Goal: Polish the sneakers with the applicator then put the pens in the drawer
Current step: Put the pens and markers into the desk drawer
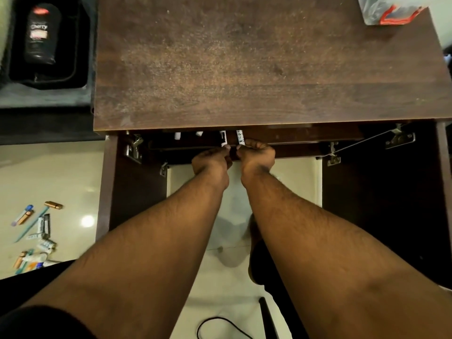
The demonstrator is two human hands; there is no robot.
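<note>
Head view: both hands reach under the desk (pixel 244 69) edge into the drawer (pixel 293 140). Left hand (pixel 211 165) pinches one pen (pixel 223 139), right hand (pixel 256 155) pinches another pen (pixel 240 137). Either could catch the desk edge and drop.

Warm, dim light; a lamp's glare spot shone on the floor (pixel 87 220) left of the forearms; wide-angle edges bent, slightly soft.

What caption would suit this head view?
Both hands, left and right, each place a pen in the drawer under the desk.
</note>
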